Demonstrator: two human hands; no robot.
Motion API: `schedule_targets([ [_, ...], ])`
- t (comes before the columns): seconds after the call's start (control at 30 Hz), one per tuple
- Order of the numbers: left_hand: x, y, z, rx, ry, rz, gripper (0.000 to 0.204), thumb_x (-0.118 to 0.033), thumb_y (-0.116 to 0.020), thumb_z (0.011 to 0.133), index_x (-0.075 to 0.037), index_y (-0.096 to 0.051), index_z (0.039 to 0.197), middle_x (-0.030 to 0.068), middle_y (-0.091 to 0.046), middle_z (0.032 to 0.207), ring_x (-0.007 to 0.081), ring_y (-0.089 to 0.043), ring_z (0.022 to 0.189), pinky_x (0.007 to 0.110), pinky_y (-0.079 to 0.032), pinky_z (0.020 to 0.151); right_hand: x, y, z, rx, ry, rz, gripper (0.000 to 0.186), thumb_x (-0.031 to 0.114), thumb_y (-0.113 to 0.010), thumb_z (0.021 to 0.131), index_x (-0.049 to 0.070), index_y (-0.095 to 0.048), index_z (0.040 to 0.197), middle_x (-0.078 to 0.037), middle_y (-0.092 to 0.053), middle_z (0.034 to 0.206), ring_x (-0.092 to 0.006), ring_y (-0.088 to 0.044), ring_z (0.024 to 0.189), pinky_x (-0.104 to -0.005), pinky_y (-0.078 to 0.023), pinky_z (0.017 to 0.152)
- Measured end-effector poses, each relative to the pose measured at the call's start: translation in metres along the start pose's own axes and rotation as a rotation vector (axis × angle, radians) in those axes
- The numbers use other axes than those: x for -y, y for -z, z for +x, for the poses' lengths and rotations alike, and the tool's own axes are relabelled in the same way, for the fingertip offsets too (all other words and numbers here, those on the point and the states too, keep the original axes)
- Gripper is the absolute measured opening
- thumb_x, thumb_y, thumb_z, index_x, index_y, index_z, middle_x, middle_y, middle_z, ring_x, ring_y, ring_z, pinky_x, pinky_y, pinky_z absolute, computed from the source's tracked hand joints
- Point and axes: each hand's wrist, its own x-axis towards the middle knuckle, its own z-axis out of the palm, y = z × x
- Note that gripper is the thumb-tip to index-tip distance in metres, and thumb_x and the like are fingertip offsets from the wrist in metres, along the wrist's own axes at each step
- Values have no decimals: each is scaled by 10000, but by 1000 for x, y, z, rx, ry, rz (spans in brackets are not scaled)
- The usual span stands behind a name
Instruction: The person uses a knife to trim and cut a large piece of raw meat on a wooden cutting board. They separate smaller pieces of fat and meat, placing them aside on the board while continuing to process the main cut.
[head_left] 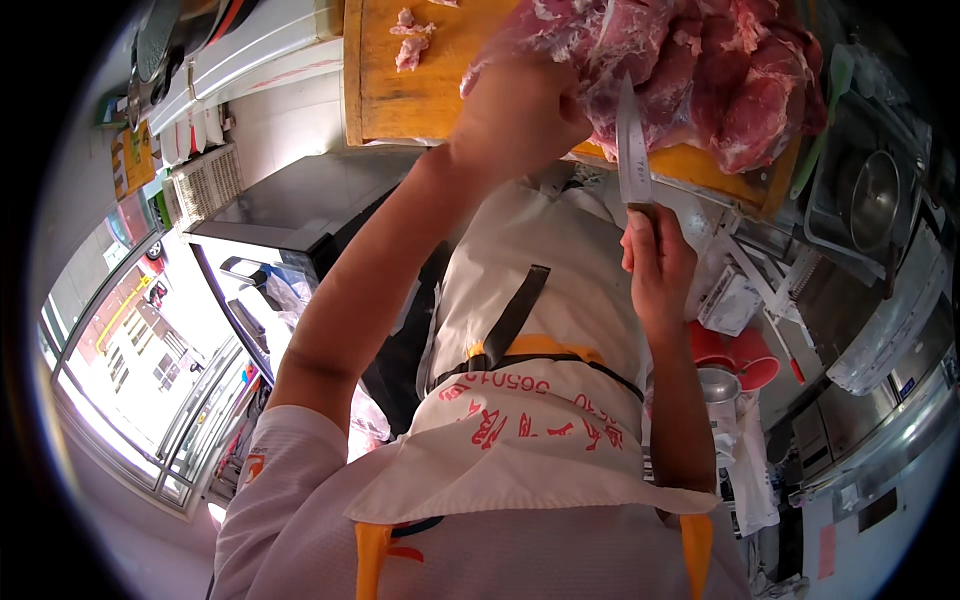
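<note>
A large piece of raw red meat point(735, 85) with pale fat lies across the far part of a wooden cutting board point(400, 105). My left hand point(525, 115), a little blurred, is closed on the meat's left end, its fingertips hidden from view. In my right hand point(660, 262) is a knife point(634, 160), gripped by its handle. The blade points away from me, and its tip lies over the meat's near side, right of my left hand. Small meat scraps point(412, 45) sit on the board's left part.
Right of the board stand a metal tray holding a steel bowl point(874, 200) and a green-handled utensil point(828, 120). Red bowls point(750, 358) are lower right. A dark-topped cabinet point(290, 205) stands left, beside a bright window point(150, 350). My white apron point(540, 250) touches the board's near side.
</note>
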Motion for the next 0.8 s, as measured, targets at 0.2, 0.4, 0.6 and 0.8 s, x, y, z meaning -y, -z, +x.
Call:
schedule_targets([
  [0.2, -3, 19, 7, 98, 70, -216, 135, -38, -810, 762, -45, -743, 879, 64, -708, 760, 147, -692, 661, 300, -579, 660, 4, -17, 20, 39, 10, -1, 216, 234, -647, 1156, 23, -691, 1136, 22, -579, 752, -47, -501, 621, -264, -453, 578],
  [0.4, -3, 19, 4, 108, 159, -279, 152, -48, -819, 780, -34, -756, 917, 50, -699, 762, 92, -657, 671, 280, -570, 671, 6, -34, 27, 21, 18, -8, 207, 229, -652, 1148, 28, -682, 1109, 1, -589, 743, -71, -516, 614, -286, -461, 583],
  [0.6, 0, 24, -4, 94, 209, -291, 154, -37, -811, 791, -29, -761, 936, 28, -677, 763, 71, -616, 695, 267, -549, 681, -15, -34, 7, 63, -13, -87, 209, 228, -635, 1150, 29, -667, 1094, -50, -618, 766, -131, -566, 625, -332, -484, 604],
  [0.8, 2, 18, -10, 28, 265, -276, 121, -14, -790, 829, -14, -757, 946, 6, -699, 785, 51, -601, 719, 257, -545, 687, -5, -42, 22, 46, 38, -114, 208, 226, -632, 1152, 22, -664, 1118, -79, -623, 789, -179, -584, 633, -353, -499, 626],
])
